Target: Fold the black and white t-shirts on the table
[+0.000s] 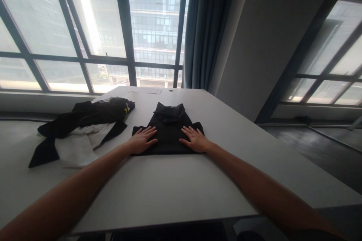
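A black garment (169, 139), partly folded, lies on the white table (169, 184) in front of me. Its far end narrows to a bunched part that looks like a collar or hood. My left hand (142, 139) rests flat on the garment's left side with its fingers spread. On the right side, my right hand (194, 138) lies flat in the same way, fingers apart. Neither hand grips the cloth. The garment's exact kind cannot be made out.
To the left, a loose heap of black and white clothes (93, 120) lies on the table. A sheet of paper (151, 91) is at the far edge, near a dark round spot (171, 90). Beyond stand windows and a blue curtain (205, 26).
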{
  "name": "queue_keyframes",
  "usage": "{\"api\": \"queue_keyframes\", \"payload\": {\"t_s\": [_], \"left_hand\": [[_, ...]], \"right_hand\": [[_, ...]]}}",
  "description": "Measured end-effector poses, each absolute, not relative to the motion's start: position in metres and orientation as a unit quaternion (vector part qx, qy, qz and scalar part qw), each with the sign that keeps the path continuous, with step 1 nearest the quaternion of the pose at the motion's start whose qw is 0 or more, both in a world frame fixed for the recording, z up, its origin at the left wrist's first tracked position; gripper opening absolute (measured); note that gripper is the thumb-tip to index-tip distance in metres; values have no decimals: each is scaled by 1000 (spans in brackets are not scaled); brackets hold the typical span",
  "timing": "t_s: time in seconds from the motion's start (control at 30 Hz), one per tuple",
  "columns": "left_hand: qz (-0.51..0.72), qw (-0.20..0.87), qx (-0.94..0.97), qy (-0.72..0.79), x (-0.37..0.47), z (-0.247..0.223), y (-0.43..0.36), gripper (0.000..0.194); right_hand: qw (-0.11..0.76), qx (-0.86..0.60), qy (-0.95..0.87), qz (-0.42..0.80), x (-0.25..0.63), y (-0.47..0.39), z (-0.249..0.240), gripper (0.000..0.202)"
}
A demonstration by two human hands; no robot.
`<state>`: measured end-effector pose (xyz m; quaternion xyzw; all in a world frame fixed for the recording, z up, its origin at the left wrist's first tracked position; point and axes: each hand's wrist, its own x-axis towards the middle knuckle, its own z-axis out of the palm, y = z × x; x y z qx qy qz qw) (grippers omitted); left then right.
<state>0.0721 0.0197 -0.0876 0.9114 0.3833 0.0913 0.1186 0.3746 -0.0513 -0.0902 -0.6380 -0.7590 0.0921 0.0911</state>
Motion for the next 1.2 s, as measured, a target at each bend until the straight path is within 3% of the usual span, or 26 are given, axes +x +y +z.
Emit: {"api": "queue_keyframes", "payload": {"t_s": [0.3, 0.53, 0.73, 0.8, 0.93, 1.07, 1.2], "left_hand": [[128, 57, 778, 612, 36, -91, 52, 91], [240, 146, 800, 530, 27, -78, 59, 34], [442, 273, 710, 476, 47, -68, 43, 43], [437, 284, 707, 478, 51, -71, 42, 42], [350, 199, 759, 512, 59, -79, 44, 30], [274, 108, 807, 512, 60, -75, 42, 26], [282, 63, 801, 525, 55, -76, 42, 31]], "right_hand": [[149, -748, -647, 12, 420, -30, -102, 67], [305, -707, -638, 24, 433, -24, -93, 48], [443, -657, -603, 91, 451, -33, -59, 41], [437, -656, -589, 178, 461, -39, -51, 45], [326, -681, -582, 301, 475, -44, -52, 55], [264, -685, -651, 194, 478, -42, -55, 48], [310, -656, -679, 110, 474, -40, -56, 42]]}}
